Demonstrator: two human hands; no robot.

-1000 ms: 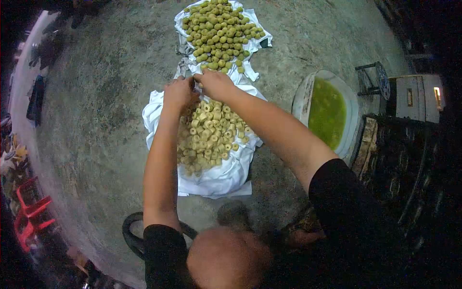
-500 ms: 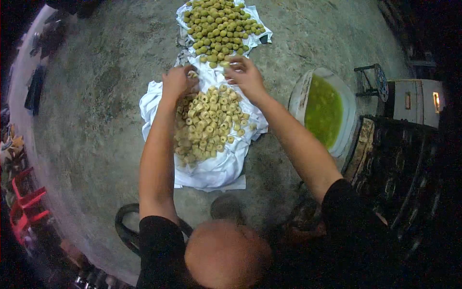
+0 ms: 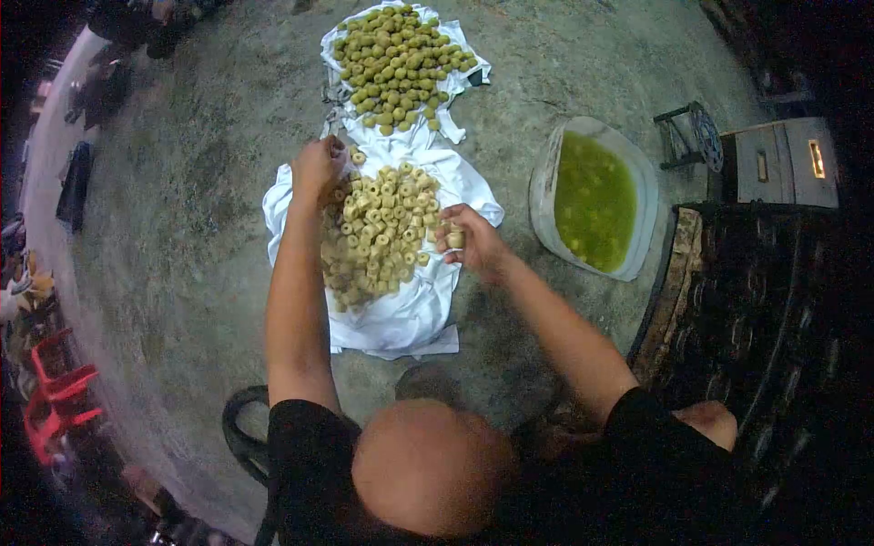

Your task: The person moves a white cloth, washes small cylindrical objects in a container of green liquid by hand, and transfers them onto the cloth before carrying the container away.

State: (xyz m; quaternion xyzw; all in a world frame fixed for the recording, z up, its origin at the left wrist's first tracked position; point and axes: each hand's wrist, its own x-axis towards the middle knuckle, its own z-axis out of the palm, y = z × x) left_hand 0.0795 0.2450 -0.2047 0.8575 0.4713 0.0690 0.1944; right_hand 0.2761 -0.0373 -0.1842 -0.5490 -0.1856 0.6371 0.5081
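My left hand [image 3: 318, 166] is at the upper left edge of a pile of peeled, pale fruit pieces [image 3: 387, 223] with round holes through them. Its fingers are curled together over the white cloth [image 3: 410, 323]; what they pinch, if anything, is hidden. One loose piece [image 3: 358, 158] lies just right of those fingers. At the pile's right side, my right hand [image 3: 475, 241] has its fingers bent around a single pale fruit piece [image 3: 455, 237], above the cloth's edge. Farther off, whole green-brown round fruits [image 3: 396, 68] are heaped on cloth.
A whitish tub [image 3: 543, 205] with yellow-green liquid [image 3: 594, 205] stands to the right on the concrete floor [image 3: 182, 227]. Beyond it are a small dark stand [image 3: 696, 136] and a pale cabinet [image 3: 783, 164]. A red plastic object [image 3: 64, 387] lies at far left.
My right hand has moved down from beside the whole fruits to the right side of the pale pile. My left hand has shifted slightly left. The view has shifted a little.
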